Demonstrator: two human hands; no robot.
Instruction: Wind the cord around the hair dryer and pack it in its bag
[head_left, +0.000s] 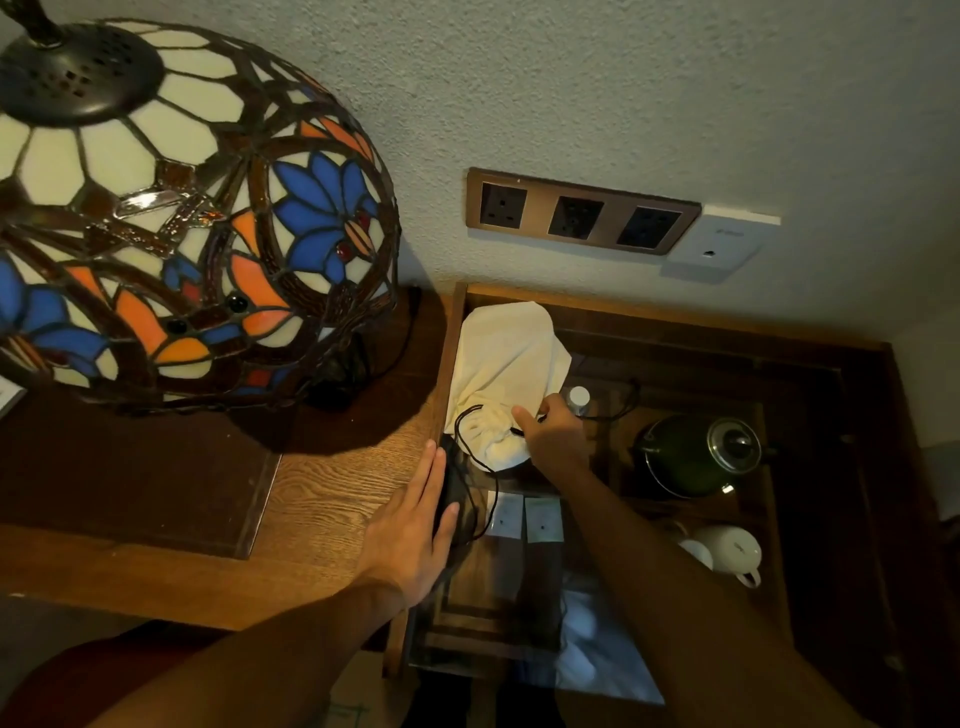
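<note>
Bag (503, 364), one, perhaps cinched, right hand (551, 426) gripping

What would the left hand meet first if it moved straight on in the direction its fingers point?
Probably the gathered neck of the cream bag: the flat left hand points up and slightly right towards it, past a black drawstring. Depth is unclear.

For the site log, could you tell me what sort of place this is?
Probably a hotel room: a kettle with white cups on a low shelf, a drawstring bag and a stained-glass lamp.
</note>
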